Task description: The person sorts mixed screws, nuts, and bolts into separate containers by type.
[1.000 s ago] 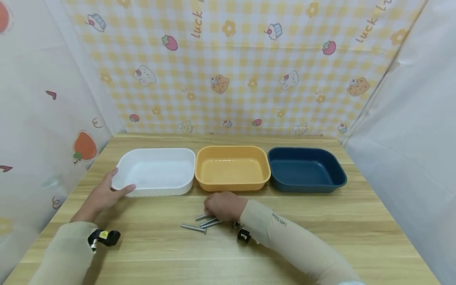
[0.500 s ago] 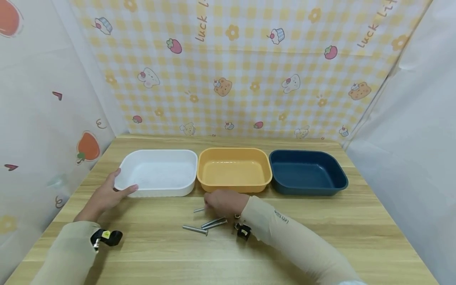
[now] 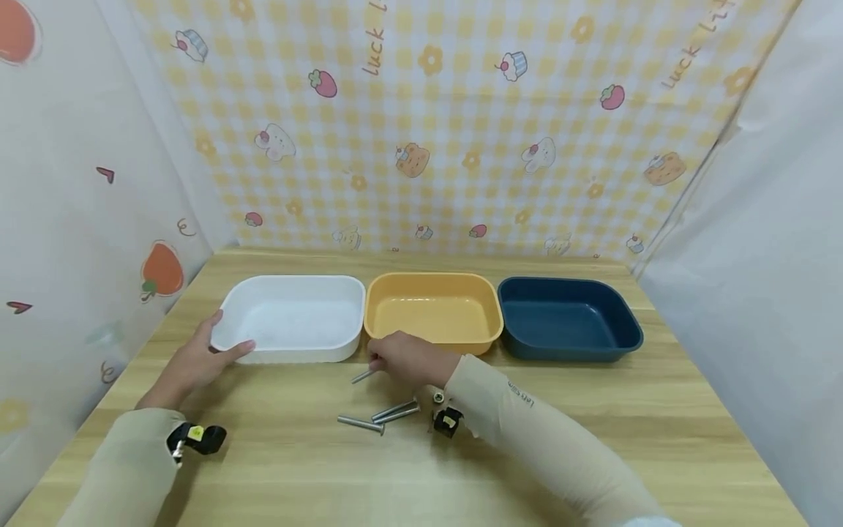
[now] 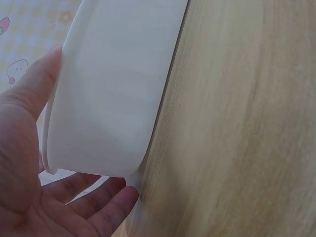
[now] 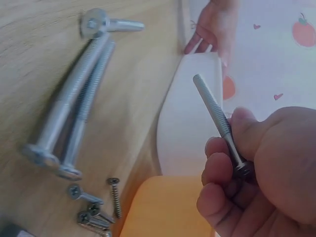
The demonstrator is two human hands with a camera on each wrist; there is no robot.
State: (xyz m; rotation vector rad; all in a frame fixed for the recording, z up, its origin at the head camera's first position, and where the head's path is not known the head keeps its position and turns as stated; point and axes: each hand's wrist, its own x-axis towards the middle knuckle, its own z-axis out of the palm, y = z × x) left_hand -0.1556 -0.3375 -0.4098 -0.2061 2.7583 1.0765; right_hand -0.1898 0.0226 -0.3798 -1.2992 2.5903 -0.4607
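Note:
My right hand (image 3: 411, 359) pinches a silver bolt (image 5: 212, 106) by its head end between thumb and fingers. The threaded shank points out to the left, above the table just in front of the yellow box (image 3: 433, 350). My left hand (image 3: 191, 366) holds the near left corner of the white box (image 3: 290, 315), thumb on the near rim and fingers round the end. On the table lie two bolts (image 3: 396, 413) nearly side by side. A third bolt (image 3: 360, 423) lies to their left, its head close to them.
Several short screws (image 5: 114, 197) lie on the table near the right wrist, mostly hidden in the head view. A dark blue box (image 3: 569, 322) stands right of the yellow one, the three boxes in a row. A patterned cloth (image 3: 461, 132) hangs behind the table.
My right hand has lifted a bolt off the table and moved up and slightly left, toward the yellow box's front. My left hand stays at the white box.

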